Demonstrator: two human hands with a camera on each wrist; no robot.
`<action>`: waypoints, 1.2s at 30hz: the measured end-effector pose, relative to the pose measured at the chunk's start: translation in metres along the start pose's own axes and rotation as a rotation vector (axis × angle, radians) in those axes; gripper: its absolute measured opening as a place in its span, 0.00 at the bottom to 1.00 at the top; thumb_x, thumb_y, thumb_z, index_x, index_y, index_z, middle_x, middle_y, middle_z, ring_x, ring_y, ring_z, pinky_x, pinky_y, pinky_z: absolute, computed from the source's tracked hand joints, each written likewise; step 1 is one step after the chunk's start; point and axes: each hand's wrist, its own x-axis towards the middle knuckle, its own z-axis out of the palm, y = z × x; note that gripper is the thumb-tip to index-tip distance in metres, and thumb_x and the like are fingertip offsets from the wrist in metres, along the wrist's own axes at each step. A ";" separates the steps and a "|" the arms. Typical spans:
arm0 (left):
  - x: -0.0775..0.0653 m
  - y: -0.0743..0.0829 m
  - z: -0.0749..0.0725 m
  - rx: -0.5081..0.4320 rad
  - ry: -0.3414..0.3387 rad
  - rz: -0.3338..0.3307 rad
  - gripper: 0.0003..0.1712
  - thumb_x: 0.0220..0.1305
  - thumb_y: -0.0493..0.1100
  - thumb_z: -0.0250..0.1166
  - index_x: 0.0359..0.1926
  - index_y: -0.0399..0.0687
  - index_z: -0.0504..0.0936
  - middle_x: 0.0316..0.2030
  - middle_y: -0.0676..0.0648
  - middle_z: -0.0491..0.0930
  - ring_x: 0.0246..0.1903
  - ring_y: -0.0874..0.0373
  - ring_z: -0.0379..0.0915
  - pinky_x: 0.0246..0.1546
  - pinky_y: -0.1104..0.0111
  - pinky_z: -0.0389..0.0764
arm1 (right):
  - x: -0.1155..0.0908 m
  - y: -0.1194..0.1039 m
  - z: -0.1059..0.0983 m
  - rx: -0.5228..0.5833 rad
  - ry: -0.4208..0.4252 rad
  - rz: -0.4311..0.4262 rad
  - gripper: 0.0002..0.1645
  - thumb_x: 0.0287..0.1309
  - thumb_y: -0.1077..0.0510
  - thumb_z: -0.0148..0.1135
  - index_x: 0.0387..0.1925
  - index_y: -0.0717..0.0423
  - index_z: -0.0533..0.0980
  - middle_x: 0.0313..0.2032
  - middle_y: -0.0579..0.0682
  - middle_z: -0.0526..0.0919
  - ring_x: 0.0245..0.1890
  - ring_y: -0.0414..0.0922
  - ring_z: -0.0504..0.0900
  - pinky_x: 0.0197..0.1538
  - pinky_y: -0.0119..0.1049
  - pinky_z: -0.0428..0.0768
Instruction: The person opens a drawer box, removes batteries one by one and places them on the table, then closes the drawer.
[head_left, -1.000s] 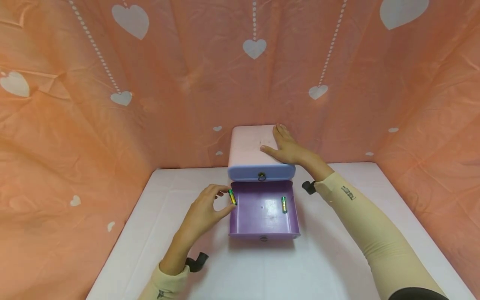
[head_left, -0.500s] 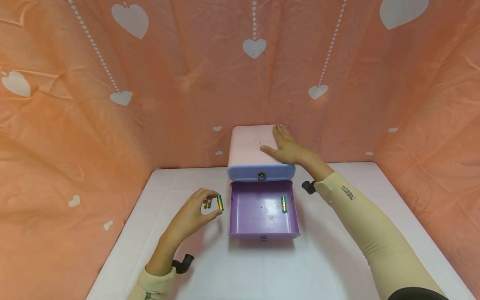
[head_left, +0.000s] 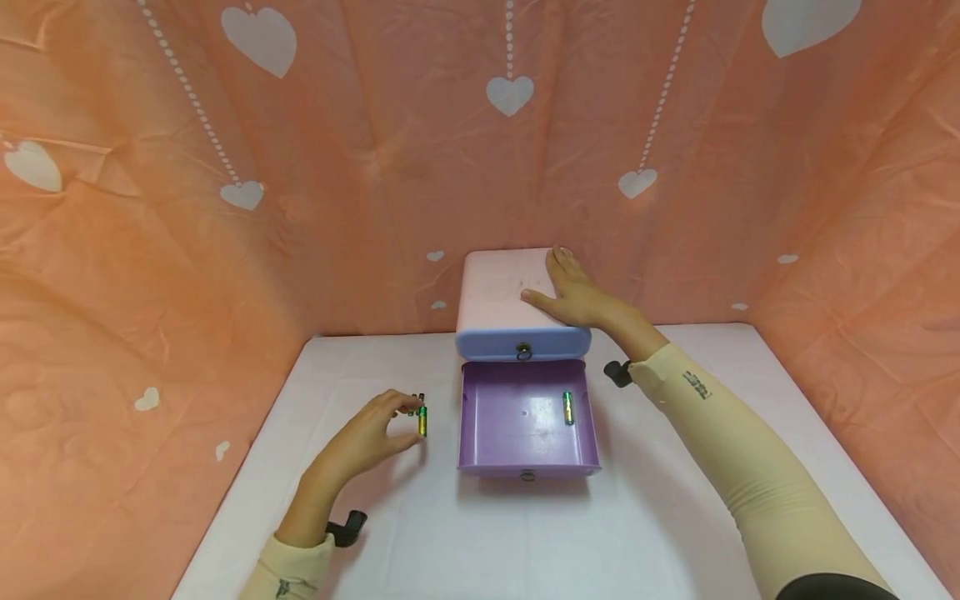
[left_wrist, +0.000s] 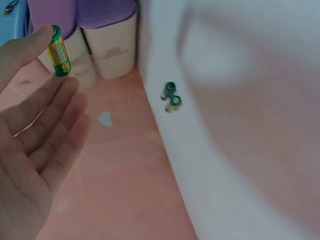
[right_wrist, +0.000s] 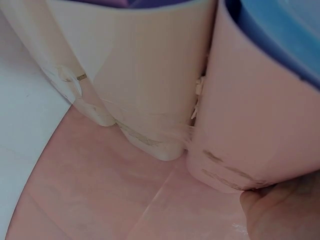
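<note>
My left hand [head_left: 360, 437] pinches a green and yellow battery [left_wrist: 59, 51] by its two ends, between thumb and fingertip, left of the drawer. Two more batteries [left_wrist: 172, 95] stand on the table, partly behind the fingers in the head view. On top of the small pink drawer cabinet [head_left: 495, 283] rests my right hand [head_left: 576, 298], its fingers straight and thumb spread. The cabinet's lower purple drawer [head_left: 495, 433] is pulled out, with one battery [head_left: 567, 408] lying near its right wall. In the right wrist view, part of that hand shows against the cabinet's pink shell.
Above the purple drawer, the blue drawer front [head_left: 487, 344] with a ring pull is closed. White cloth covers the table [head_left: 525, 542]. An orange-pink curtain [head_left: 390, 167] with white hearts stands close behind the cabinet and along both sides.
My left hand has moved left, away from the drawer's left edge, carrying the pinched battery toward the two standing ones. The right hand, cabinet and drawer have stayed put.
</note>
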 end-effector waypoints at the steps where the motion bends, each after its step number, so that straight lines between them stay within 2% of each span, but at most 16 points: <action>1: -0.001 -0.002 0.000 0.004 -0.006 -0.002 0.24 0.66 0.43 0.78 0.60 0.42 0.83 0.54 0.46 0.83 0.55 0.45 0.79 0.58 0.47 0.82 | 0.000 0.000 0.000 -0.002 0.002 -0.002 0.62 0.79 0.32 0.48 0.83 0.70 0.32 0.84 0.67 0.27 0.85 0.59 0.25 0.85 0.54 0.33; 9: -0.003 -0.015 0.004 0.052 -0.053 0.001 0.24 0.65 0.41 0.78 0.58 0.40 0.83 0.54 0.43 0.83 0.54 0.44 0.81 0.56 0.47 0.83 | 0.000 0.001 -0.001 -0.005 0.003 -0.008 0.61 0.79 0.32 0.48 0.82 0.71 0.32 0.84 0.67 0.26 0.85 0.59 0.25 0.85 0.54 0.32; 17: -0.004 -0.028 0.010 0.056 -0.107 -0.061 0.25 0.62 0.41 0.81 0.57 0.38 0.84 0.50 0.43 0.84 0.52 0.44 0.82 0.56 0.49 0.84 | -0.001 -0.001 -0.001 0.000 -0.003 -0.001 0.61 0.79 0.31 0.46 0.83 0.71 0.32 0.84 0.67 0.26 0.85 0.60 0.25 0.85 0.54 0.32; 25: -0.004 -0.035 0.015 0.067 -0.147 -0.069 0.26 0.62 0.40 0.81 0.57 0.37 0.83 0.48 0.46 0.83 0.49 0.47 0.81 0.55 0.51 0.84 | 0.000 -0.001 0.000 0.001 0.005 -0.004 0.62 0.79 0.31 0.48 0.83 0.71 0.32 0.84 0.67 0.27 0.85 0.60 0.26 0.85 0.54 0.32; 36: -0.003 -0.041 0.022 0.048 -0.186 -0.122 0.26 0.62 0.39 0.81 0.58 0.37 0.82 0.48 0.48 0.82 0.49 0.51 0.79 0.55 0.52 0.83 | 0.001 0.002 0.001 0.001 0.006 -0.001 0.62 0.79 0.31 0.48 0.83 0.70 0.32 0.84 0.67 0.27 0.85 0.59 0.26 0.85 0.53 0.32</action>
